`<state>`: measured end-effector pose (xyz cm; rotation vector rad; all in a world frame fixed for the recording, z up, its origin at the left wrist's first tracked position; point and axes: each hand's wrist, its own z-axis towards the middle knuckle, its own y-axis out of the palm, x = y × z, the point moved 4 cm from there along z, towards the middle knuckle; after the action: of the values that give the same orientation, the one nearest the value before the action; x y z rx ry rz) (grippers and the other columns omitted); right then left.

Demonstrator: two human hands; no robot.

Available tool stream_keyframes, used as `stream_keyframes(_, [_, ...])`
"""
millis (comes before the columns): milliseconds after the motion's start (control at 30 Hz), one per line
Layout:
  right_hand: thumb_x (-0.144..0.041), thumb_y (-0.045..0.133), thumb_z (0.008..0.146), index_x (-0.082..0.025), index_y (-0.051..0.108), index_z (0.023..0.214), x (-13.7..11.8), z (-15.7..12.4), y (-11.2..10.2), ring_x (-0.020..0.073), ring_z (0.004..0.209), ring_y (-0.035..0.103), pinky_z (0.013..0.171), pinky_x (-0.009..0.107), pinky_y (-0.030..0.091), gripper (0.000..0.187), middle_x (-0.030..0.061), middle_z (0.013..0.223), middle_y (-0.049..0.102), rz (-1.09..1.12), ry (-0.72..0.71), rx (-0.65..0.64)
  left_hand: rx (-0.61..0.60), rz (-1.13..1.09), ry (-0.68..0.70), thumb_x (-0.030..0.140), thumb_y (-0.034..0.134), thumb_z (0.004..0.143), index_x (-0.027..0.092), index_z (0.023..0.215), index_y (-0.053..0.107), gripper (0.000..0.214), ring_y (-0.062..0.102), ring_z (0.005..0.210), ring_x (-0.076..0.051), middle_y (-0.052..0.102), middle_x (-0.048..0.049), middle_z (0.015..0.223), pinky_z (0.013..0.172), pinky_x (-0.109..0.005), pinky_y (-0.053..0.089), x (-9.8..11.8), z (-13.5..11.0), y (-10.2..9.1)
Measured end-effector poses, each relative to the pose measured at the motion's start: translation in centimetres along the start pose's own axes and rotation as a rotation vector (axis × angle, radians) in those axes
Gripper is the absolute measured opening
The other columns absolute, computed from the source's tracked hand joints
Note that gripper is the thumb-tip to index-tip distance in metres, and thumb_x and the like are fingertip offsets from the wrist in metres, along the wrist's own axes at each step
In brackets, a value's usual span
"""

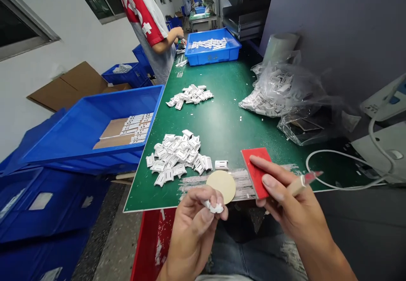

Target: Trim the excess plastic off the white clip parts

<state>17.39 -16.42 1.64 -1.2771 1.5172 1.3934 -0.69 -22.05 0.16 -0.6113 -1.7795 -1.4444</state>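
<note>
Just past the table's near edge, my left hand (198, 226) pinches a small white plastic part (214, 207) between thumb and fingers. My right hand (292, 200) is closed on a flat red rectangular block (257, 173), tilted over the edge. A pale-handled, pen-like tool (298, 185) with a reddish tip is also tucked in that hand; its exact kind is unclear. A round cream disc (222, 184) lies behind my left fingers. One loose white plastic piece (221, 165) rests beside a heap of similar pieces (177, 156).
Farther along the green table (222, 120) are a second pile (192, 95), a clear bag of white parts (272, 90) and a blue tray (212, 56). A white cable (309, 166) loops at right. Blue bins (91, 116) stand left; a co-worker (152, 27) stands beyond.
</note>
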Motion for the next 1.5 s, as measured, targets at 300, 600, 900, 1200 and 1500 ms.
stream_keyframes(300, [-0.067,0.093,0.075,-0.025,0.094,0.088,-0.4,-1.0,-0.3,0.0213,0.053,0.067,0.050,0.032,0.052,0.044,0.0076,0.062,0.076,-0.034,0.031,-0.392,-0.056,-0.229,-0.609,0.040,0.108,0.066,0.019,0.087,0.070,0.048,0.062,0.055,-0.006,0.070,0.0033,0.068,0.056,-0.015,0.050,-3.0,-1.2,0.1])
stream_keyframes(600, [-0.068,0.093,0.075,-0.023,0.094,0.101,0.2,1.0,0.4,0.0206,0.054,0.067,0.049,0.029,0.053,0.052,0.0030,0.059,0.075,-0.140,0.006,-0.283,-0.152,-0.171,-0.591,0.044,0.105,0.071,0.016,0.087,0.073,0.044,0.062,0.051,-0.006,0.074,-0.0001,0.066,0.052,-0.013,0.047,-3.2,-1.5,-0.4])
stream_keyframes(900, [-0.055,0.086,0.091,-0.027,0.092,0.106,-0.1,0.8,-1.0,0.0145,0.056,0.060,0.053,0.024,0.051,0.032,-0.0010,0.061,0.068,-0.182,-0.001,0.009,-0.014,0.220,-0.001,0.031,0.107,0.067,0.022,0.073,0.077,0.031,0.075,0.072,-0.021,0.075,-0.0030,0.067,0.067,-0.028,0.061,0.3,-1.1,-1.6])
stream_keyframes(1200, [-0.061,0.095,0.080,-0.032,0.093,0.092,0.3,-2.9,0.3,0.0116,0.056,0.058,0.057,0.022,0.049,0.031,-0.0011,0.062,0.070,-0.020,0.079,0.062,0.068,-0.018,-0.323,0.046,0.107,0.065,0.020,0.083,0.073,0.046,0.070,0.056,-0.011,0.075,0.0006,0.066,0.054,-0.017,0.056,-0.9,-0.5,-1.1])
stream_keyframes(1500, [-0.062,0.097,0.075,-0.033,0.093,0.085,-0.1,-4.1,1.9,0.0078,0.050,0.045,0.052,0.020,0.043,0.031,-0.0033,0.055,0.056,0.166,0.213,0.024,0.046,0.024,-0.238,0.043,0.105,0.070,0.021,0.086,0.072,0.043,0.072,0.057,-0.015,0.076,0.0000,0.067,0.056,-0.021,0.058,-1.3,-0.8,-1.5])
